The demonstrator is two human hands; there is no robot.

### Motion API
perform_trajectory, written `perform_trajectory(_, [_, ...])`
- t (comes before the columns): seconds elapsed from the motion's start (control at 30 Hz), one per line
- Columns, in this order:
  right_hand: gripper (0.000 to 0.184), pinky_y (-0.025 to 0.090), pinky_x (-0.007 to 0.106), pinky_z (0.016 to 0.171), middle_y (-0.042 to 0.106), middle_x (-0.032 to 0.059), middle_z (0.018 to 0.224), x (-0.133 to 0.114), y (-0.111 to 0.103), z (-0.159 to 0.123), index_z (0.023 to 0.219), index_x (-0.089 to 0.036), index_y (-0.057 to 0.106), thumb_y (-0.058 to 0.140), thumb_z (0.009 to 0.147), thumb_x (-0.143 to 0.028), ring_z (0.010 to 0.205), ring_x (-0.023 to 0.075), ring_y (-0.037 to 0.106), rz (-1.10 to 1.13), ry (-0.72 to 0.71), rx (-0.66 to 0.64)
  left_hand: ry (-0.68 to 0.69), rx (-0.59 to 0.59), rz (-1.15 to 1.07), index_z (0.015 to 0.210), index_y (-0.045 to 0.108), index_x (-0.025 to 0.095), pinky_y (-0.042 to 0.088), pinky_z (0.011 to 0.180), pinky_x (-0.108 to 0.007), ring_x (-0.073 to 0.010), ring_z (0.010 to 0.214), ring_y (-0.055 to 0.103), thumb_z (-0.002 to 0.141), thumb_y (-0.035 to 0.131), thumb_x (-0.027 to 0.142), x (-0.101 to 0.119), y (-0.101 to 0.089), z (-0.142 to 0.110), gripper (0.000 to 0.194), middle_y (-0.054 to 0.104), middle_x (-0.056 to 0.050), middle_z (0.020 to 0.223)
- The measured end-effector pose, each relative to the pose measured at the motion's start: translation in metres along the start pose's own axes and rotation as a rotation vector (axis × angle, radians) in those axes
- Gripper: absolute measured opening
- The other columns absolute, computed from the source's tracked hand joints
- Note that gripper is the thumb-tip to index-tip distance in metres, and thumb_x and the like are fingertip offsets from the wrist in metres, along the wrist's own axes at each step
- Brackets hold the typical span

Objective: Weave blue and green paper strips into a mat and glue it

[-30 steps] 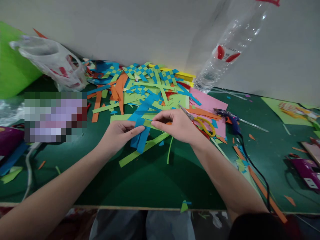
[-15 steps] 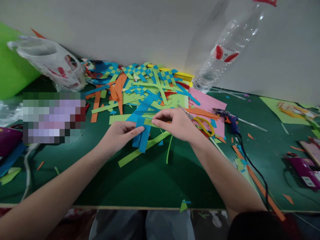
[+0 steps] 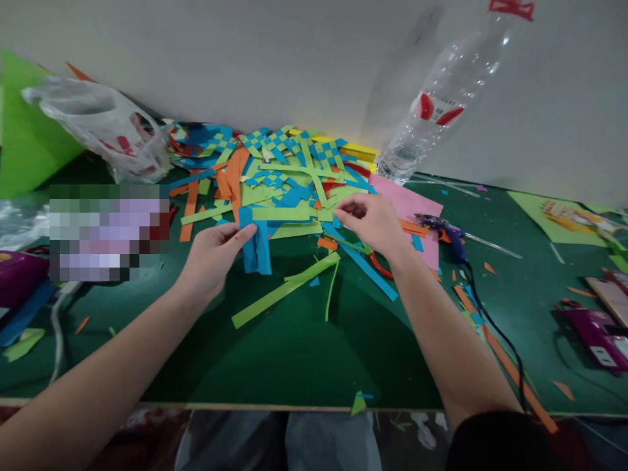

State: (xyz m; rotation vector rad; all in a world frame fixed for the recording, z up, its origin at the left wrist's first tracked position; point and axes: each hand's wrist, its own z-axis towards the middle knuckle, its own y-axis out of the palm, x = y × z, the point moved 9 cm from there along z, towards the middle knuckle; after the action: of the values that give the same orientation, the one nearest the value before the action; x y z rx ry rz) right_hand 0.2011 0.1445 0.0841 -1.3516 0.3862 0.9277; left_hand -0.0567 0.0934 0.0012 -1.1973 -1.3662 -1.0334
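My left hand (image 3: pixel 216 252) is closed, thumb on top, around the left edge of blue paper strips (image 3: pixel 256 252) held above the green table. A light green paper strip (image 3: pixel 282 214) runs rightward from the top of the blue strips. My right hand (image 3: pixel 370 219) is in a pinch at the far end of that green strip, which is pulled out straight between both hands. Below lie a loose green strip (image 3: pixel 284 288) and a blue strip (image 3: pixel 370 271). A red scissor-like handle (image 3: pixel 380 267) peeks out beneath my right wrist.
Woven blue-green paper pieces (image 3: pixel 277 144) and scraps are heaped at the wall. A plastic bottle (image 3: pixel 441 108) leans at back right. A glue gun (image 3: pixel 449 239) with a black cable lies right on pink paper (image 3: pixel 407 196). A plastic bag (image 3: pixel 108 124) stands at left.
My hands have moved apart, the left one leftward with the blue strips, the right one rightward and slightly up. More of the green strip now shows between them. The yellow-handled scissors are now out of sight.
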Motion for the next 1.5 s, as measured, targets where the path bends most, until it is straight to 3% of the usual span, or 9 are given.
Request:
perform_trajectory(0.2, [0.013, 0.047, 0.039, 0.072, 0.073, 0.0102, 0.089, 0.026, -0.006, -0.001, 0.089, -0.017, 0.074, 0.066, 0.085, -0.027, 0.084, 0.0260, 0.064, -0.522, 0.134, -0.107, 0.044, 0.066, -0.045, 0.080, 0.071, 0.018, 0.050, 0.064, -0.020, -0.0072, 0.063, 0.056, 0.080, 0.075, 0.034, 0.002, -0.009, 0.002, 0.017, 0.068, 0.007, 0.069])
perform_trajectory(0.37, [0.018, 0.046, 0.044, 0.091, 0.072, 0.0112, 0.106, 0.008, 0.012, -0.001, 0.101, -0.016, 0.071, 0.058, 0.091, -0.024, 0.104, 0.0277, 0.062, -0.528, -0.126, 0.005, 0.070, 0.116, -0.084, 0.082, 0.071, 0.018, 0.050, 0.062, -0.024, -0.0101, 0.065, 0.057, 0.079, 0.075, 0.036, -0.001, -0.009, 0.003, 0.019, 0.068, 0.005, 0.070])
perform_trajectory(0.57, [0.031, 0.026, 0.050, 0.117, 0.052, 0.0057, 0.147, -0.016, 0.071, -0.019, 0.112, -0.016, 0.069, 0.041, 0.099, -0.022, 0.139, 0.0263, 0.042, -0.648, -0.454, -0.150, 0.040, 0.098, -0.077, 0.076, 0.069, 0.017, 0.044, 0.057, -0.021, -0.0070, 0.059, 0.052, 0.079, 0.075, 0.037, 0.001, -0.007, 0.001, 0.021, 0.066, 0.006, 0.066])
perform_trajectory(0.77, [0.037, 0.019, 0.053, 0.121, 0.044, 0.0065, 0.153, -0.007, 0.088, -0.021, 0.128, -0.014, 0.062, 0.039, 0.102, -0.026, 0.145, 0.0250, 0.033, -0.708, -0.445, -0.251, 0.090, 0.137, -0.097, 0.083, 0.073, 0.016, 0.042, 0.054, -0.023, -0.0089, 0.057, 0.051, 0.073, 0.078, 0.044, -0.003, -0.014, 0.007, 0.030, 0.068, 0.001, 0.069])
perform_trajectory(0.93, [0.033, 0.017, 0.055, 0.122, 0.059, 0.0102, 0.139, -0.009, 0.084, -0.021, 0.120, -0.014, 0.067, 0.045, 0.100, -0.027, 0.141, 0.0260, 0.040, -0.652, -0.445, -0.257, 0.101, 0.143, -0.107, 0.087, 0.075, 0.016, 0.043, 0.054, -0.024, -0.0087, 0.054, 0.050, 0.071, 0.079, 0.047, -0.006, -0.013, 0.009, 0.035, 0.068, -0.001, 0.071])
perform_trajectory(1.03, [0.028, 0.017, 0.057, 0.121, 0.064, 0.0110, 0.127, -0.015, 0.070, -0.018, 0.113, -0.016, 0.071, 0.048, 0.098, -0.023, 0.133, 0.0271, 0.048, -0.573, -0.455, -0.170, 0.096, 0.150, -0.113, 0.084, 0.075, 0.016, 0.045, 0.056, -0.024, -0.0099, 0.057, 0.054, 0.072, 0.079, 0.044, -0.004, -0.013, 0.007, 0.031, 0.068, -0.001, 0.070])
perform_trajectory(1.2, [0.030, 0.044, 0.046, 0.106, 0.066, 0.0109, 0.121, -0.008, 0.024, -0.004, 0.113, -0.018, 0.070, 0.045, 0.098, -0.025, 0.116, 0.0239, 0.059, -0.150, -0.326, 0.075, 0.075, 0.137, -0.104, 0.085, 0.074, 0.015, 0.047, 0.057, -0.023, -0.0101, 0.060, 0.054, 0.073, 0.078, 0.041, -0.003, -0.011, 0.004, 0.029, 0.066, 0.000, 0.068])
perform_trajectory(1.3, [0.026, 0.048, 0.043, 0.101, 0.069, 0.0061, 0.117, 0.009, 0.006, 0.002, 0.109, -0.022, 0.071, 0.050, 0.095, -0.028, 0.112, 0.0214, 0.062, 0.131, -0.194, 0.160, 0.070, 0.129, -0.095, 0.083, 0.073, 0.015, 0.048, 0.060, -0.022, -0.0096, 0.062, 0.055, 0.073, 0.078, 0.041, -0.004, -0.011, 0.004, 0.028, 0.067, 0.000, 0.071])
perform_trajectory(1.5, [0.032, 0.058, 0.037, 0.081, 0.071, 0.0013, 0.109, 0.046, 0.006, 0.005, 0.116, -0.027, 0.068, 0.057, 0.087, -0.025, 0.102, 0.0190, 0.067, 0.587, 0.106, 0.187, 0.054, 0.102, -0.056, 0.082, 0.072, 0.015, 0.052, 0.070, -0.027, -0.0142, 0.072, 0.064, 0.074, 0.078, 0.043, -0.004, -0.008, 0.002, 0.030, 0.073, -0.003, 0.079])
